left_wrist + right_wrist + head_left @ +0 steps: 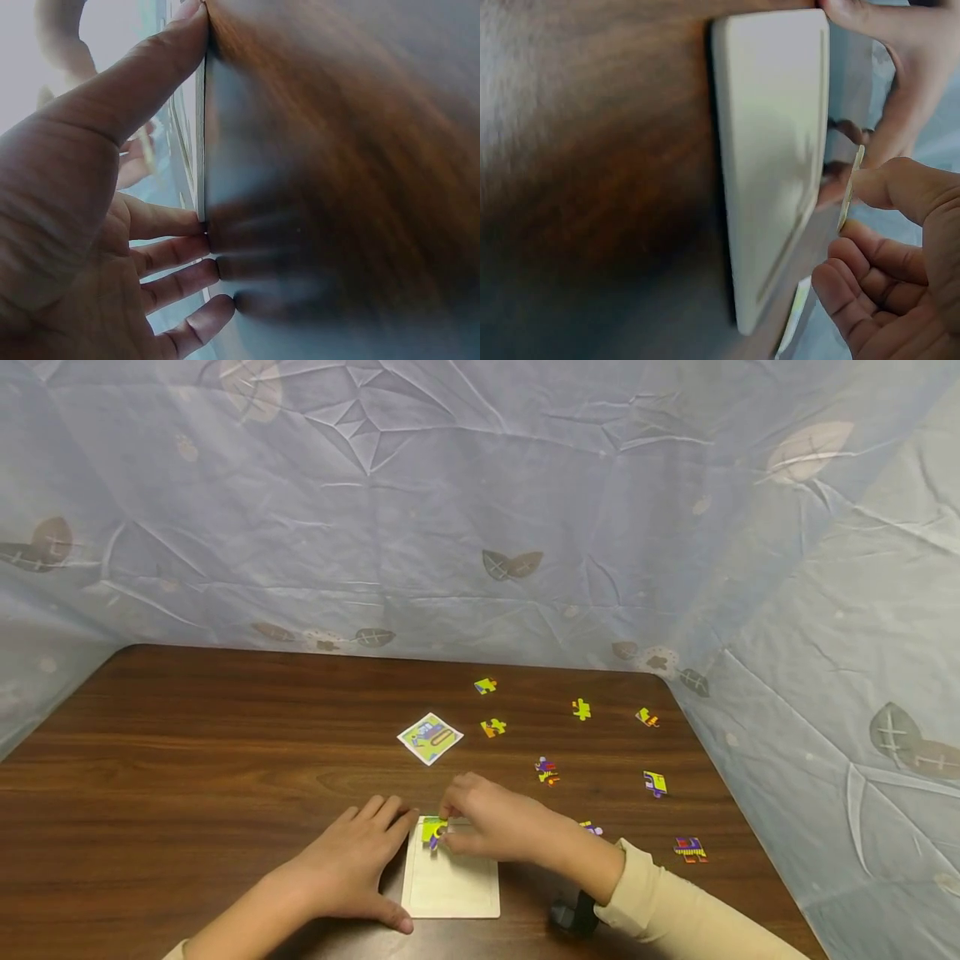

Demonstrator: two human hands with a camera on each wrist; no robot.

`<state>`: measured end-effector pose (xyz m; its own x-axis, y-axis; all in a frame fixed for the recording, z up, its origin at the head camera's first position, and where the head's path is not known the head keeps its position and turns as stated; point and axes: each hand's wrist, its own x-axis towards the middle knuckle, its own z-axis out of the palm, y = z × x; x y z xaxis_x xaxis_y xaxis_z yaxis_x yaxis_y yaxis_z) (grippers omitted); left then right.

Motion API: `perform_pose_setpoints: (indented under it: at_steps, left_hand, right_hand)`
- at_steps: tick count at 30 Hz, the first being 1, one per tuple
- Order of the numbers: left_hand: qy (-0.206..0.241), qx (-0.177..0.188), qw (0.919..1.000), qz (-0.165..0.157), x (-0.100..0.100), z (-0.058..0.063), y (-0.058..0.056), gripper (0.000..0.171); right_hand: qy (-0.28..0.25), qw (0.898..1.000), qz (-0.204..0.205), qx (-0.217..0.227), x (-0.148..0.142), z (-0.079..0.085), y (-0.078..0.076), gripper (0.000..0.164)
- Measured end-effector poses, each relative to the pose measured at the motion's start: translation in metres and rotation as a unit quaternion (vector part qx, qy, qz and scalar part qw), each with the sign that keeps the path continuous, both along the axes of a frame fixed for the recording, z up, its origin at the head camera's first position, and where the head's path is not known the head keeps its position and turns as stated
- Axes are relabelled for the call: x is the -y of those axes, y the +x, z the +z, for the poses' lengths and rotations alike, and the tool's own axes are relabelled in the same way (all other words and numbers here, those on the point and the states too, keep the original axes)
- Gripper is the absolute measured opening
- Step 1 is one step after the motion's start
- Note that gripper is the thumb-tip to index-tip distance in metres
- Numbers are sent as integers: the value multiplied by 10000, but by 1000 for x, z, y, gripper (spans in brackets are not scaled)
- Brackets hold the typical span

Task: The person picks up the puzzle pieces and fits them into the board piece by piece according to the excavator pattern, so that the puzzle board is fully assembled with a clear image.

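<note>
My right hand [487, 818] pinches a yellow-green and purple puzzle piece [432, 832] between thumb and fingers, over the upper left corner of a cream puzzle tray [453, 889]. In the right wrist view the piece [850, 191] appears edge-on, apart from the tray's flat surface [772, 112]. My left hand [352, 860] rests at the tray's left side with fingers spread. Its thumb [161, 64] touches the near end of the tray's edge [200, 135], while the index fingertip meets the far end.
A square picture card [430, 739] of a blue vehicle lies beyond the tray on the brown table [225, 735]. Several loose puzzle pieces are scattered to the right, among them a green one [581, 709] and a red-purple one [690, 850]. Patterned cloth [450, 527] hangs around the table.
</note>
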<state>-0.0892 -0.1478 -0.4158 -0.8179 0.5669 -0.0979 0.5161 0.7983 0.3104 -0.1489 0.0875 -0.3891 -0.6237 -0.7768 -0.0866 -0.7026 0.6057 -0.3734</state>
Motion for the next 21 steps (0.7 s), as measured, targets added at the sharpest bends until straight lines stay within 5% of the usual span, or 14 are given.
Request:
perform_pose_setpoints:
  at_steps: [21]
  left_hand:
    - [-81, 8, 10000, 21, -4, 2, -1, 128]
  right_hand:
    - [574, 9876, 202, -1444, 15, -19, 13, 15]
